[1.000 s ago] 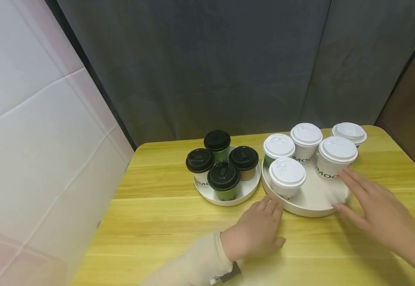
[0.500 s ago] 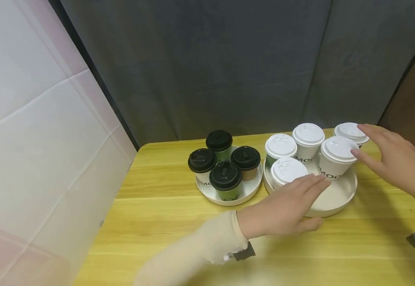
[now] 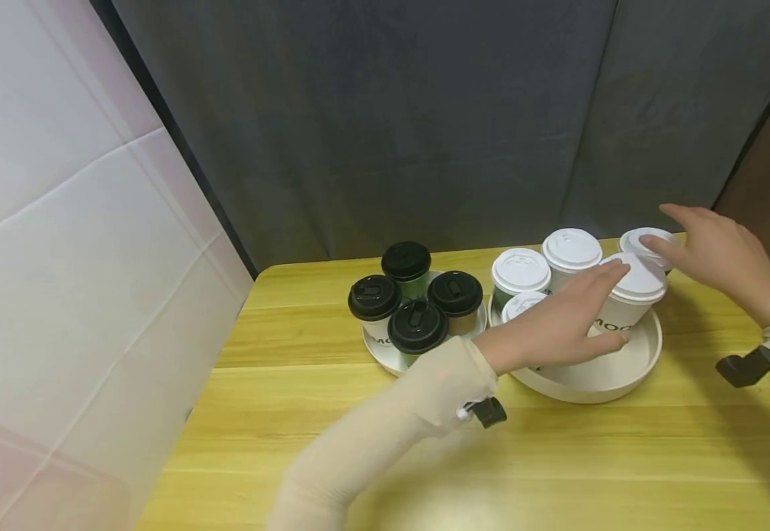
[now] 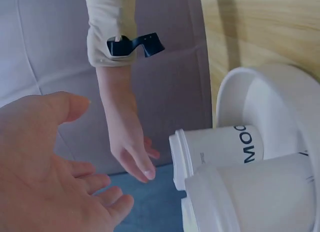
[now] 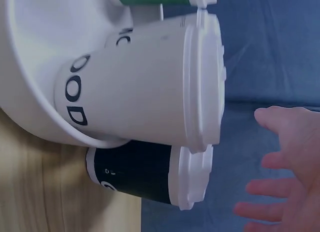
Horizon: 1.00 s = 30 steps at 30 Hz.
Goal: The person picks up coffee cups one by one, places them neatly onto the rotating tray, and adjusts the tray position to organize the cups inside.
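My left hand (image 3: 560, 321) is held over the round cream tray (image 3: 587, 391), fingers extended. It hides part of the front white-lidded cup (image 3: 523, 301) and overlaps the edge of another white-lidded cup (image 3: 637, 284). My right hand (image 3: 723, 254), fingers spread, is near the far right cup (image 3: 647, 242). In the right wrist view this dark cup (image 5: 135, 169) with a white lid stands on the table beside the tray, and a gap separates my right hand (image 5: 295, 167) from the lids. In the left wrist view my left hand (image 4: 55, 167) holds nothing.
Left of the tray, a smaller white plate (image 3: 385, 361) bears several black-lidded cups (image 3: 418, 328). Two more white-lidded cups stand at the tray's back left, one of them a white cup (image 3: 571, 249). A dark curtain (image 3: 392, 133) hangs behind the wooden table (image 3: 279, 420).
My left hand has risen from the tray's front edge and moved right, over the tray. My right hand has moved from the tray's right side up and back towards the far right cup.
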Available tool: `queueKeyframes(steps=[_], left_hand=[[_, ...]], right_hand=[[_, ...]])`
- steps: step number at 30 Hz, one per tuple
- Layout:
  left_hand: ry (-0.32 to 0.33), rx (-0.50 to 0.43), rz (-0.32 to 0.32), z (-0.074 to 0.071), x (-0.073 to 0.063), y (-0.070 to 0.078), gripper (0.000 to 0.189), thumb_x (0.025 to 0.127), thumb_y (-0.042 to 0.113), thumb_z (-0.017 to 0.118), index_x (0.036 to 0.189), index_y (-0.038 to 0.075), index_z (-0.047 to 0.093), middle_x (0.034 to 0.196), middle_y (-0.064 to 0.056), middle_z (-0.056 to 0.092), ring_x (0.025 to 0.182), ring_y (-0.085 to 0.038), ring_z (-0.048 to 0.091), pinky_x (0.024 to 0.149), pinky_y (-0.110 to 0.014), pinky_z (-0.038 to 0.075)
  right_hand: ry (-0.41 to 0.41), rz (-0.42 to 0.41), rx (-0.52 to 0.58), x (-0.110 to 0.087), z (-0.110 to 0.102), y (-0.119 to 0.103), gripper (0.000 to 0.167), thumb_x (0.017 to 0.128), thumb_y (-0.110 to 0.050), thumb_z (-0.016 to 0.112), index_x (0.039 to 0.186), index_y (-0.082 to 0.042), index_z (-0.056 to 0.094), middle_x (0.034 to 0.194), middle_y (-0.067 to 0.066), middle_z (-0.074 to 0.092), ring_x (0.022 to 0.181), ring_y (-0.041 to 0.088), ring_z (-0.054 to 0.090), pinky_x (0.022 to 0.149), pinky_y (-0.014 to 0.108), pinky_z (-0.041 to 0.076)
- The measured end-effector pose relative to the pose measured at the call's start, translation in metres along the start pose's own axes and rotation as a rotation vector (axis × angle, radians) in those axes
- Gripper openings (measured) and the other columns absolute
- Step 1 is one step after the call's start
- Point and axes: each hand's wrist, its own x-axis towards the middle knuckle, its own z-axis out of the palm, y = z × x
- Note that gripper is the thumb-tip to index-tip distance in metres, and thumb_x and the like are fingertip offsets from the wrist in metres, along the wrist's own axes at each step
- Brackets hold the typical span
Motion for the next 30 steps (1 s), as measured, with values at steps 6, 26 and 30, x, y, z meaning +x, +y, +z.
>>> queueKeyframes(steps=[6, 26, 30], left_hand=[[0.001, -0.108, -0.039, -0.009, 0.025, -0.01, 0.082, 0.098, 0.04, 0.054, 0.16, 0.015, 0.006, 0.168, 0.002, 0.014, 0.154, -0.01, 0.016, 0.125, -0.018, 0.014], [-0.053, -0.215, -0.193, -0.012, 0.07, -0.026, 0.079, 0.099, 0.045, 0.051, 0.16, 0.024, 0.007, 0.167, 0.013, 0.014, 0.153, -0.001, 0.014, 0.121, -0.012, 0.016], [-0.055, -0.26, -0.214, -0.011, 0.071, -0.028, 0.079, 0.098, 0.044, 0.053, 0.16, 0.024, 0.008, 0.166, 0.014, 0.015, 0.152, 0.0, 0.015, 0.12, -0.011, 0.016]], right_hand=[[-0.08, 0.065, -0.033, 0.016, 0.003, 0.003, 0.089, 0.094, -0.066, 0.044, 0.147, 0.006, 0.037, 0.135, 0.042, 0.045, 0.112, 0.062, 0.047, 0.085, 0.073, 0.041], [-0.204, 0.131, 0.014, 0.032, 0.015, 0.018, 0.101, 0.084, -0.077, 0.051, 0.131, 0.012, 0.052, 0.132, 0.041, 0.049, 0.11, 0.061, 0.048, 0.081, 0.068, 0.043], [-0.176, 0.121, 0.011, 0.032, 0.017, 0.018, 0.096, 0.084, -0.074, 0.053, 0.126, 0.012, 0.056, 0.127, 0.041, 0.053, 0.105, 0.059, 0.052, 0.075, 0.064, 0.045]])
